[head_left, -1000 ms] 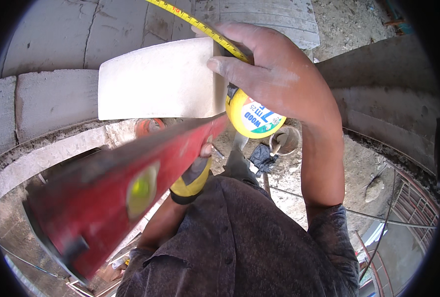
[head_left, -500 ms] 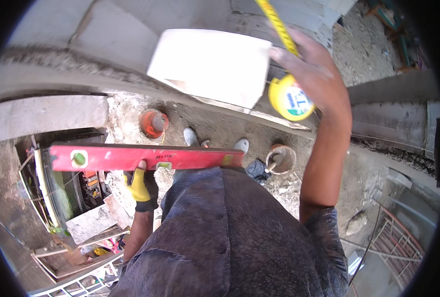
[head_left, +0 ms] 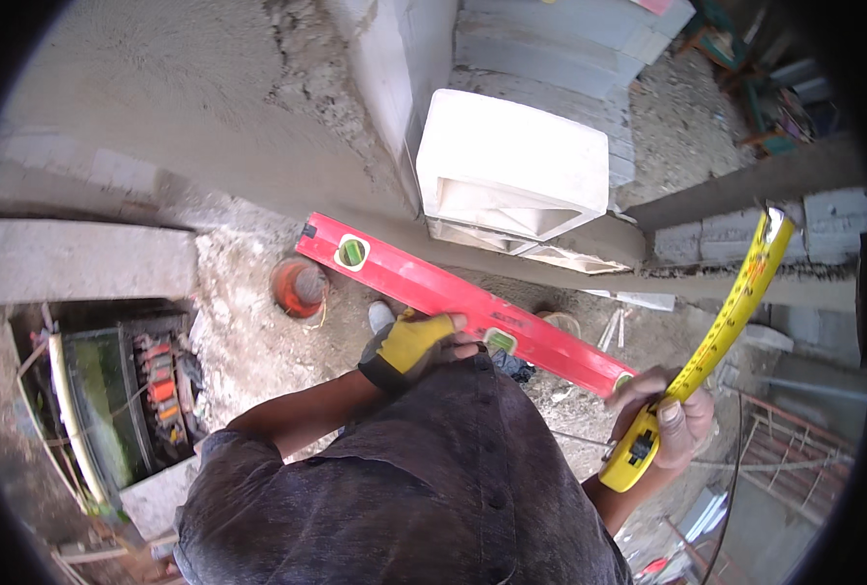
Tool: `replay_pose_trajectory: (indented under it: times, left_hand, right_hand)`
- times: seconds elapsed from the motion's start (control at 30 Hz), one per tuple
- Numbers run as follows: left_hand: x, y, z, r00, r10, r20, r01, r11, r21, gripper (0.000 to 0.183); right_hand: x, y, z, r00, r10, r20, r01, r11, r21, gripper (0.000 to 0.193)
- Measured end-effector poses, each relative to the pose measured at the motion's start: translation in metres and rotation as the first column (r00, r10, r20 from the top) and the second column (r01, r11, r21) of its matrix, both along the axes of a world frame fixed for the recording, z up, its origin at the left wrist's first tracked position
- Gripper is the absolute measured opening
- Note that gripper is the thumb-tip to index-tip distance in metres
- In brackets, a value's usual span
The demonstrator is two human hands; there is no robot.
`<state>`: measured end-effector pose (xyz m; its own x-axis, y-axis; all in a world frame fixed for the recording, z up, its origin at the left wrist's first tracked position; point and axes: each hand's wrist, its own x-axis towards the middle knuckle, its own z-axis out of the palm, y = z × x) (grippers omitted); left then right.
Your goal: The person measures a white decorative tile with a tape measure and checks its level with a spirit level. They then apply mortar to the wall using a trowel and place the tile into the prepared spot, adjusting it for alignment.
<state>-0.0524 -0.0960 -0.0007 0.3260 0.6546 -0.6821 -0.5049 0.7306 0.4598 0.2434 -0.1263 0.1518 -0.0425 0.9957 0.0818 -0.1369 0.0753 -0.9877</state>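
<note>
The left hand (head_left: 416, 346), in a yellow and black glove, has its fingers curled around the middle of a long red level (head_left: 462, 302), which slants from upper left to lower right in front of the person's chest. The right hand (head_left: 669, 414), bare, has its fingers wrapped around a yellow tape measure (head_left: 632, 454), thumb on top; its yellow blade (head_left: 740, 307) rises up and to the right. A white hollow block (head_left: 511, 168) sits on the wall ledge just above the level. An orange bucket (head_left: 299, 287) stands on the ground below
</note>
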Motion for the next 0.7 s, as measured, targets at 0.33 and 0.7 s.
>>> replay_pose_trajectory:
  times: [0.33, 0.7]
  left_hand:
    - [0.006, 0.015, 0.054, 0.933, -0.118, 0.34, 0.114, 0.993, 0.032, 0.022]
    - [0.055, 0.067, 0.064, 0.948, 0.002, 0.318, -0.035, 0.995, 0.097, 0.023]
  right_hand:
    - [-0.12, -0.097, 0.009, 0.872, -0.488, 0.046, 0.477, 0.823, -0.31, 0.044]
    - [-0.168, -0.069, 0.0, 0.708, -0.336, 0.621, 0.642, 0.674, -0.366, 0.032]
